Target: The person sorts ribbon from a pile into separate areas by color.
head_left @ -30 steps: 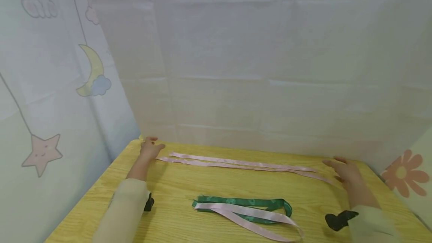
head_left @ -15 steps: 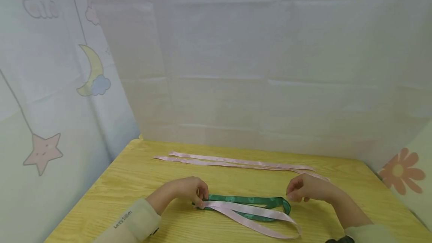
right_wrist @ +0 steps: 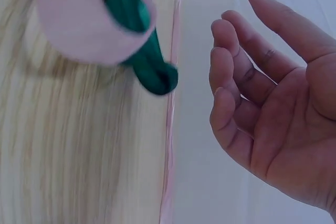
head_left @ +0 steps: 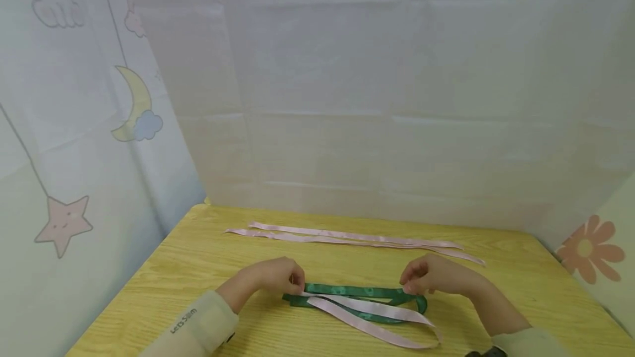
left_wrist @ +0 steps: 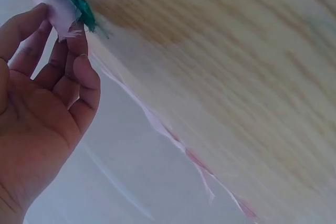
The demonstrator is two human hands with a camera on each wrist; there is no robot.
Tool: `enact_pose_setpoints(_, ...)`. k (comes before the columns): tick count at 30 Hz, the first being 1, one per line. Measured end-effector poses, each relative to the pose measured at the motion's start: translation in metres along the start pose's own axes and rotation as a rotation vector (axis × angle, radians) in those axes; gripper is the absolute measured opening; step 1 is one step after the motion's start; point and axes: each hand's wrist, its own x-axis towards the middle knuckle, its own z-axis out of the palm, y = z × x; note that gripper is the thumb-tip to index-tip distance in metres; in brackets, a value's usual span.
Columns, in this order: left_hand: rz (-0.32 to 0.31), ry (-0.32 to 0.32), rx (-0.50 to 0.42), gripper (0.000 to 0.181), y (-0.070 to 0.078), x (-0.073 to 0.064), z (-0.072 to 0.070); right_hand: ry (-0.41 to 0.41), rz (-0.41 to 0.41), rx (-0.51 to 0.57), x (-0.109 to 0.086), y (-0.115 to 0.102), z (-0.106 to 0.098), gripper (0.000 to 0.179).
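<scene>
In the head view, my left hand pinches the left end of a folded pink ribbon. That ribbon lies looped over a folded green ribbon, both on the wooden table. The left wrist view shows the frayed pink end at thumb and fingertips, with a green end right behind it. My right hand is over the right end of the green ribbon, fingers loosely bent. In the right wrist view this hand holds nothing, apart from the green fold and the pink loop.
Two long pink ribbons lie stretched side by side along the back of the wooden table. A pale cloth hangs behind the table, and a cloth with a printed moon and star hangs at the left.
Both hands have come from the ends of the back ribbons to the nearer pair. The left hand has taken hold of the folded pink ribbon's end; the right hand has moved left over the green one.
</scene>
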Motion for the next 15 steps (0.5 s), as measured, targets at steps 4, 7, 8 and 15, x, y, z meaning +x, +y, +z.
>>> enact_pose_setpoints(4, 0.027, 0.025, -0.101, 0.012, 0.006, 0.002, -0.007, 0.006, -0.062, -0.024, 0.014, -0.017, 0.012, 0.025)
enact_pose_setpoints(7, 0.075, 0.05, -0.226, 0.01, 0.017, 0.005, -0.014, 0.023, -0.128, -0.065, 0.028, -0.033, 0.026, 0.025)
enact_pose_setpoints(8, 0.094, 0.059, -0.262, 0.009, 0.021, 0.007, -0.016, 0.033, -0.149, -0.085, 0.033, -0.038, 0.031, 0.026)
enact_pose_setpoints(15, 0.142, 0.115, -0.402, 0.007, 0.052, 0.014, -0.025, 0.106, -0.164, -0.22, 0.061, -0.066, 0.059, 0.034)
